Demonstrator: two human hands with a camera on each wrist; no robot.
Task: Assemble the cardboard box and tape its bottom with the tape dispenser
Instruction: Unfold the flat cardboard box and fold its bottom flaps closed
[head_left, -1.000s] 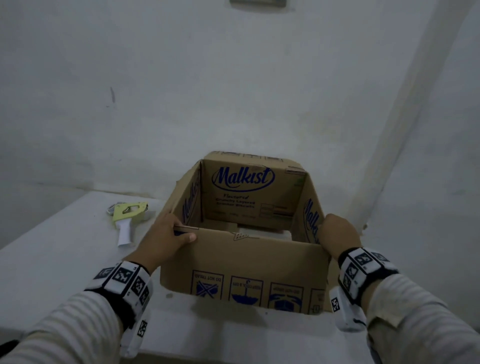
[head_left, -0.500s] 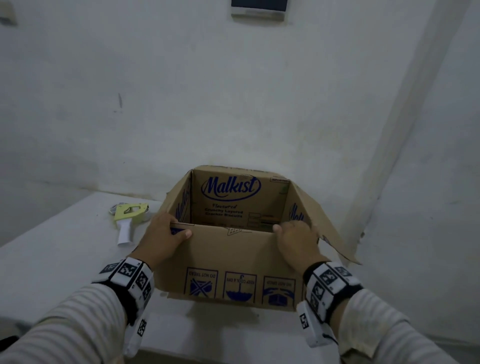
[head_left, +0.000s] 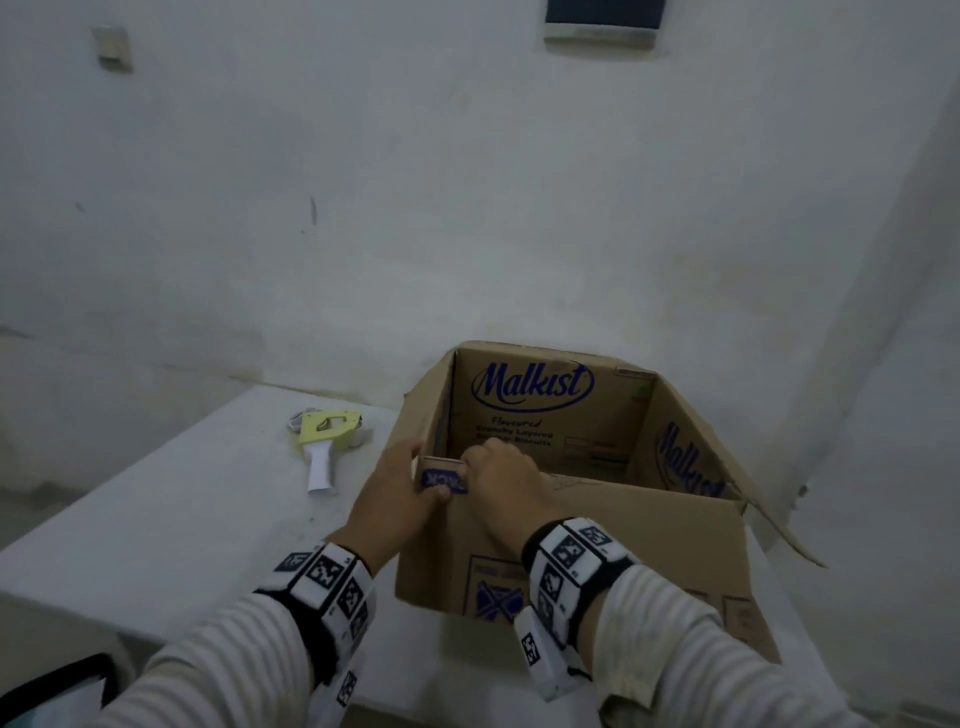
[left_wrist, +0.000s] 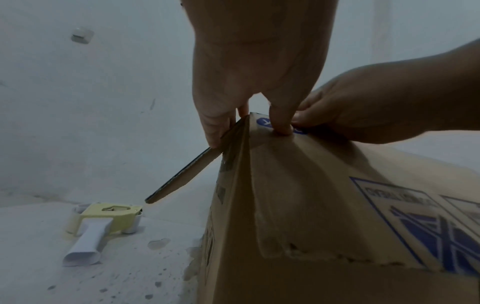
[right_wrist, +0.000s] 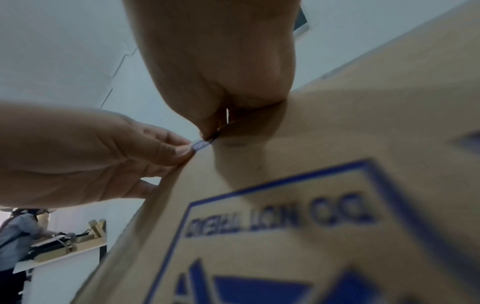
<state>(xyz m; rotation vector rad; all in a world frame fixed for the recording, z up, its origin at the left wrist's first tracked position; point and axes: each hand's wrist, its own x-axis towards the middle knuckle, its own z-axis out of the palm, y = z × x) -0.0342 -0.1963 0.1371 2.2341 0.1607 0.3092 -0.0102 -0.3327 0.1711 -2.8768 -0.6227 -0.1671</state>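
Nearest the viewer, two striped sleeves with marker-covered wrist bands (head_left: 571, 566) are reaching forward over the pale table (head_left: 171, 499). The left hand (head_left: 395, 499) is gripping the near left corner of the cardboard box (head_left: 613, 545), its thumb (left_wrist: 279, 119) pressing on the near wall just below the rim while its other fingers (left_wrist: 215, 125) are curling over the corner against the left flap (left_wrist: 187, 172), which is angling outward and down toward the table. The right hand (head_left: 504, 488) is sitting just beside it, touching it, and is pinching the rim of the near wall at a blue printed patch (head_left: 441, 479); in the right wrist view its fingertips are closing on the cardboard edge. The box is standing open-side up on the table, right of centre, with blue handling symbols on its near face and the Malkist logo (head_left: 532, 384) on the inside of the far wall. A right flap (head_left: 769, 519) is hanging out past the right edge. Farther left, well apart from the box, the yellow tape dispenser (head_left: 327, 436) is lying on the table with its white handle pointing near. Behind everything a white wall (head_left: 363, 208) is rising.
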